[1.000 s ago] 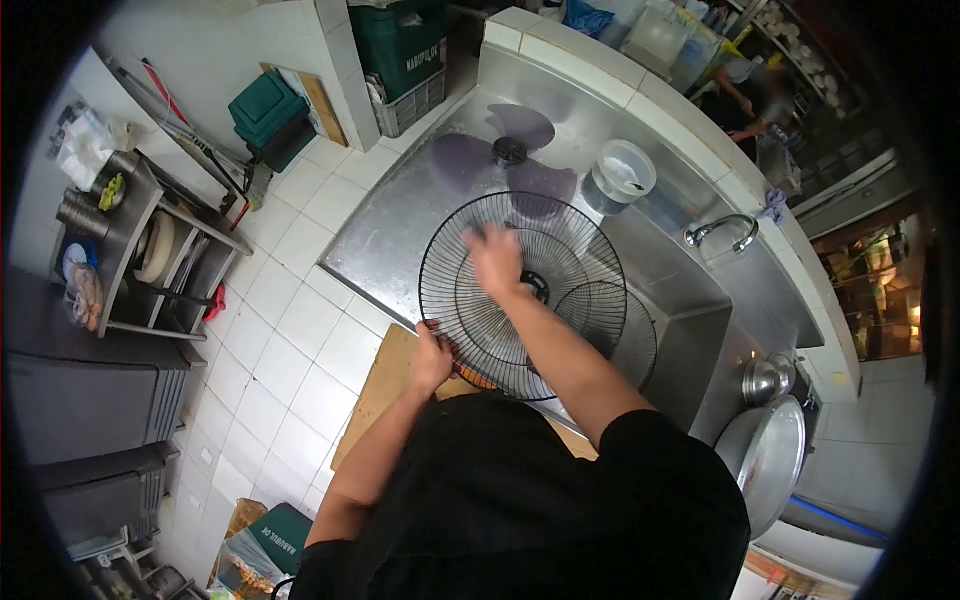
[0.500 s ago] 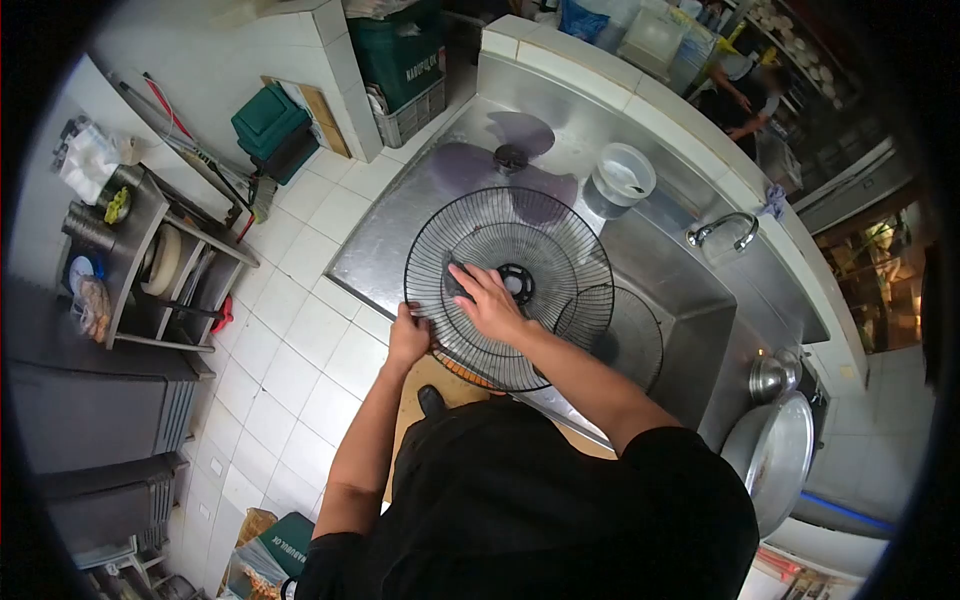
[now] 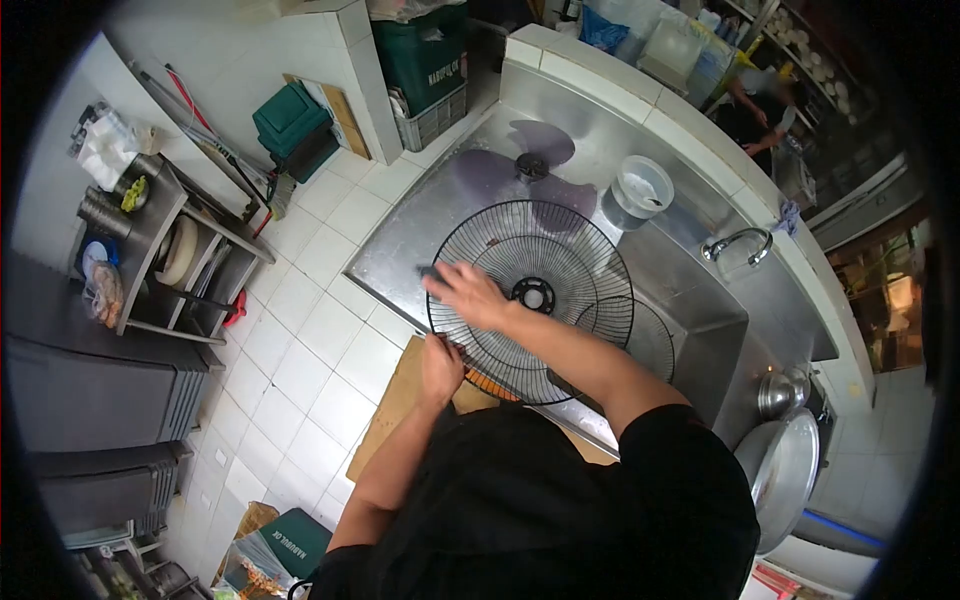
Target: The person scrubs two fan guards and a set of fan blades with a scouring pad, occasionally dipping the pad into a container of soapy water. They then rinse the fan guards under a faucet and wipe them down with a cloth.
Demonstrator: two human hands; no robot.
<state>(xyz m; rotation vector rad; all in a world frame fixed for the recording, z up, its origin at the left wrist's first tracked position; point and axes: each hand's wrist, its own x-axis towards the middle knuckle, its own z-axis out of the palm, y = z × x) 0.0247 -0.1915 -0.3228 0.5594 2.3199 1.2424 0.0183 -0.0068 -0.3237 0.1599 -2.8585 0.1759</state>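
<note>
A round black wire fan grille (image 3: 534, 279) is tilted over the front of the steel sink. My left hand (image 3: 442, 370) is closed on its near left rim. Across the grille's left side reaches my right hand (image 3: 472, 295), slightly blurred, with its fingers over a dark scrubbing pad (image 3: 431, 272) at the rim. Behind the grille a purple fan blade (image 3: 487, 177) lies on the steel drainboard (image 3: 395, 250). Partly hidden on the right, a second wire grille (image 3: 652, 342) rests in the basin.
A clear plastic tub (image 3: 641, 188) of liquid stands behind the grille, near the faucet (image 3: 740, 246). Metal pots and a large basin (image 3: 785, 470) sit at right. A steel shelf (image 3: 180, 260) stands left. Another person (image 3: 757, 110) is beyond the tiled wall.
My right hand has slid with the pad from near the hub out to the grille's left rim. The left hand still grips the edge. The whole view has shifted slightly.
</note>
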